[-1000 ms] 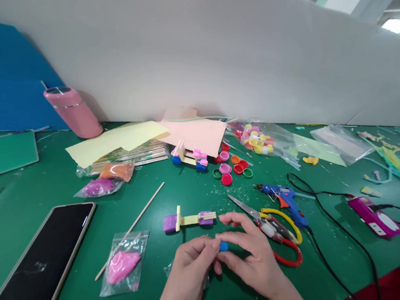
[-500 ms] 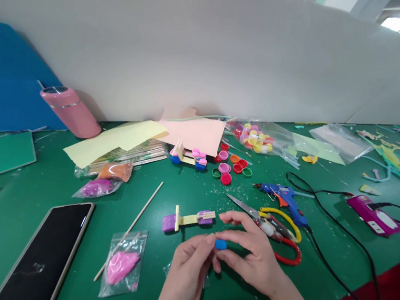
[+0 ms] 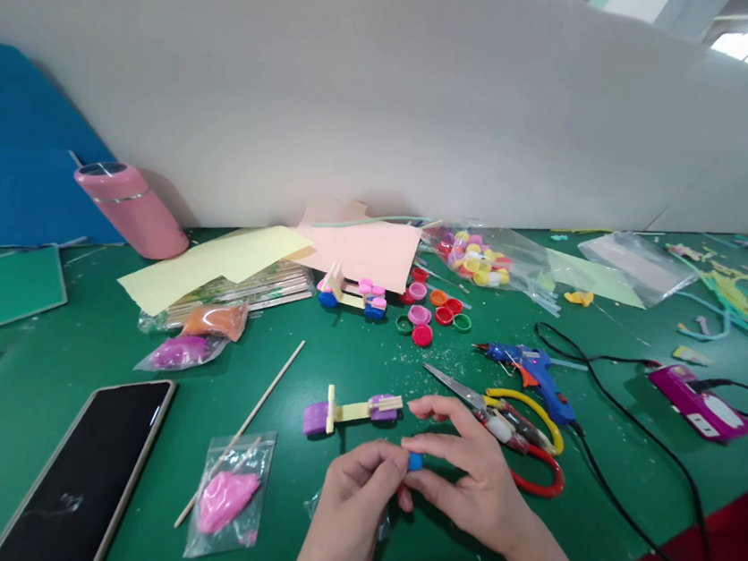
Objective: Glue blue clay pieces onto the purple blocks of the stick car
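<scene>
Blue piece (image 3: 416,462) pinched betw. L hand (image 3: 353,499) and R hand (image 3: 477,477), thumb/finger of each closed on it; long axis unclear, part hidden. Purple-yellow assy. (image 3: 352,412) just beyond, lengthwise L–R.

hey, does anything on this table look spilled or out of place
Just one thing: pale crumbs lie scattered on the green table near the caps and scissors, like spilled scraps. Nothing else stands out.

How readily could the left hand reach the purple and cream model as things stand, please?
Probably yes: the model lies just beyond the left hand, with nothing visible between them, though that hand is busy with the blue piece.
</scene>
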The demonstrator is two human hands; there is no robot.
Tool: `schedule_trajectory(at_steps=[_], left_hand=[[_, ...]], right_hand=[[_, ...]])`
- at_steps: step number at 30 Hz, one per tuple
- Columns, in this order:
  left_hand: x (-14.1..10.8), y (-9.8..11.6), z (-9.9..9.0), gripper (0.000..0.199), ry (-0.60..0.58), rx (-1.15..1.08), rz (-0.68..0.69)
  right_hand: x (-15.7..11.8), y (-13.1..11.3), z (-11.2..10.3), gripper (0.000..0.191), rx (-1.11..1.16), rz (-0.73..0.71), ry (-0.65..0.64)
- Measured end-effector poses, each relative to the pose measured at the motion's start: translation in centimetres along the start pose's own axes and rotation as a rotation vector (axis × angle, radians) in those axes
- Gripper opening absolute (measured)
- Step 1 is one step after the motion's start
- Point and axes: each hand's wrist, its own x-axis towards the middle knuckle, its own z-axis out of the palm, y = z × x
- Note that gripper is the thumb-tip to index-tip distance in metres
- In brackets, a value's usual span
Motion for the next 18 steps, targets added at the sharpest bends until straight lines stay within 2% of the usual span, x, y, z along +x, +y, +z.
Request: schedule_trajectory(at_steps=[6, 14, 18], left_hand=[[0.01, 0.09, 0.18, 0.023, -0.005, 0.006, 0.009], [0.50, -0.74, 0.08, 0.024, 0.002, -0.055, -0.005], [0.57, -0.70, -0.04, 0.022, -0.029, -0.090, -0.007]], right_hand=[[0.10, -0.25, 0.14, 0.019, 0.027, 0.028, -0.027], [0.44, -0.66, 0.37, 0.027, 0.012, -0.001, 0.012], [0.36, -0.46, 0.38, 0.021, 0.007, 0.004, 0.037]])
